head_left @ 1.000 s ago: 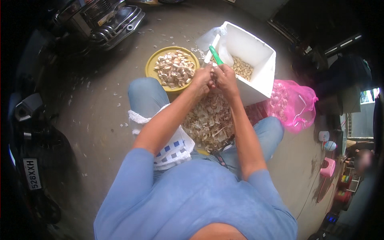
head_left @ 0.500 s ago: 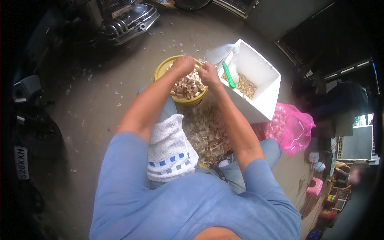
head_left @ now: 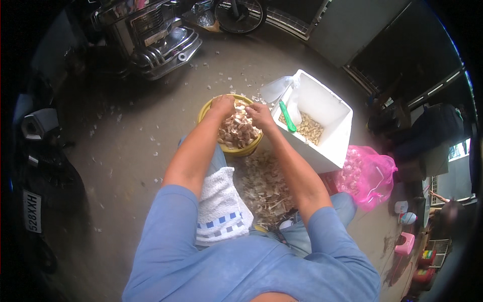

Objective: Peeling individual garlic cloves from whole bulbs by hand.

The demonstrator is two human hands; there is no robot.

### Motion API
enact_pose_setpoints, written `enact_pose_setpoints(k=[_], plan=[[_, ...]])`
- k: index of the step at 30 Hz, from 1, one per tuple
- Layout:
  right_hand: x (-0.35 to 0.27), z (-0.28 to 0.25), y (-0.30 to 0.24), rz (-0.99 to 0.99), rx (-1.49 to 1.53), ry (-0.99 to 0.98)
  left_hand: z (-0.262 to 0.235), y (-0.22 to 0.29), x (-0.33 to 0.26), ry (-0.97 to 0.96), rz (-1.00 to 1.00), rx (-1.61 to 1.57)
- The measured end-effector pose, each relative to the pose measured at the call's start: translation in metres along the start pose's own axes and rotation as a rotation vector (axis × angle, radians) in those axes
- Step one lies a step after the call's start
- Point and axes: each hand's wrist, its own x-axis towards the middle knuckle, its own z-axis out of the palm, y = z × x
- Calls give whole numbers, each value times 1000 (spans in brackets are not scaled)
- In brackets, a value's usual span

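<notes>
Yellow bowl (head_left: pixel 227 149) of cloves, apparently garlic: both hands (head_left: pixel 241 109) inside, grip unclear.

Soft, even daylight, faint shadows; fisheye bends the edges, with dark, blurry corners.

Single view: head camera, worn on person's head, looking steeply down over chest and both forearms, which enter from lower edge. Faces forward and down toward yellow bowl (head_left: pixel 209 113) on concrete floor (head_left: pixel 151 116), near, at arm's reach. Wide fisheye: straight edges bend near rim, dark corners. White box (head_left: pixel 334 136) right of centre, motorbike (head_left: pixel 146 35) at upper left. No second view to share with.
</notes>
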Motion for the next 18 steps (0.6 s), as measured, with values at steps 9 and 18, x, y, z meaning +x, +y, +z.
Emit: enact_pose_setpoints(k=[9,18], plan=[[-108,-45,-6,76,998,-139,-26,52,-27,-191,173,-486],[-226,-87,40,135,994,174,28,183,-131,-308,416,-804]])
